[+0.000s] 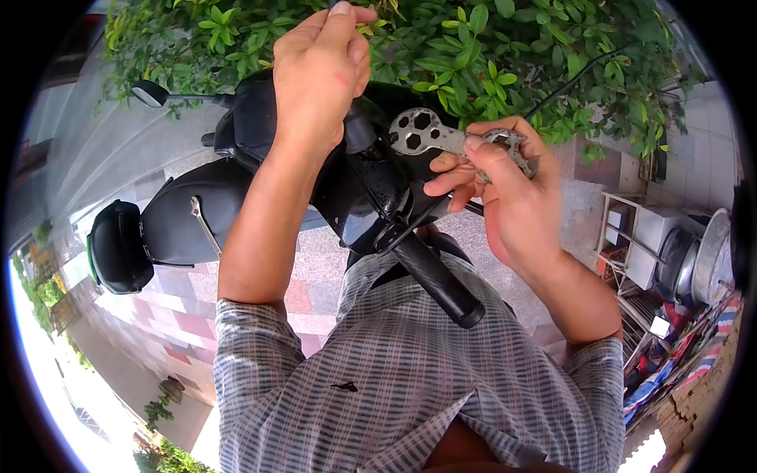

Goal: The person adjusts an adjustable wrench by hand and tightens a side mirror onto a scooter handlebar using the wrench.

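Observation:
My right hand (pixel 516 193) is closed on a flat metal multi-hole hex wrench (pixel 426 132), its thumb pressed on the handle. One end of the wrench, with several hexagonal holes, points left toward the dark handlebar area; the other end is partly covered by my fingers. My left hand (pixel 319 83) is raised above the scooter, fingers curled together. A sliver of something dark shows at its fingertips by the top edge, too cut off to name. Below my hands, a black handlebar grip (pixel 438 280) points toward my shirt.
The black scooter's seat (pixel 177 213) carries an open-end wrench (pixel 205 225). Behind it sits a black rear box (pixel 122 246). A round mirror (pixel 150 93) sticks out at left. Leafy bushes (pixel 473 55) stand ahead. A rack with metal pans (pixel 714 256) is at right, above tiled paving.

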Tool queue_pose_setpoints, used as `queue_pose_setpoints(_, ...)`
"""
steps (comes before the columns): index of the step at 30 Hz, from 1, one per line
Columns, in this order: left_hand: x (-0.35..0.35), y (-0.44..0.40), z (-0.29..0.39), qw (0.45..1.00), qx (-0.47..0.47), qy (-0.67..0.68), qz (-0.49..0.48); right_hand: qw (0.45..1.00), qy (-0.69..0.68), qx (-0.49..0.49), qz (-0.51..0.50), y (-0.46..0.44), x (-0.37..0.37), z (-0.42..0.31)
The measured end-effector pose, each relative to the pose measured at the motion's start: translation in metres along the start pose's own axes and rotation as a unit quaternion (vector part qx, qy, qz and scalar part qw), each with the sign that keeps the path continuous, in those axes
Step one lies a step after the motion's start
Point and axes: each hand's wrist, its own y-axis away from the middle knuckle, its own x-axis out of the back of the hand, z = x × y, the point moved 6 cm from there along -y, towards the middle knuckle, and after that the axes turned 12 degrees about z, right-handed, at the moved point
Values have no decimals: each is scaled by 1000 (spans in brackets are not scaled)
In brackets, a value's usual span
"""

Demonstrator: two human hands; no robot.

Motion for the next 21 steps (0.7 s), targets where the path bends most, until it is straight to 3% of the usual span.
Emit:
queue_pose_setpoints(9,8,-2,0,1000,-18,-2,-6,993,-99,-42,-55,-17,22,-9)
queue_pose_setpoints(12,19,0,-2,999,17,-6,31,989,-122,-25,-85,-14,25,-12)
queue_pose_setpoints(16,54,36,15,969,-162,-116,145,984,-117,34,-129,-5,17,-23)
queue_pose_setpoints(17,61,56,23,967,-167,-109,161,981,-121,45,-144,-2,13,-24)
queue_pose_setpoints(21,58,128,15,992,-30,118,41,965,-79,77,-236,15,-10,-30)
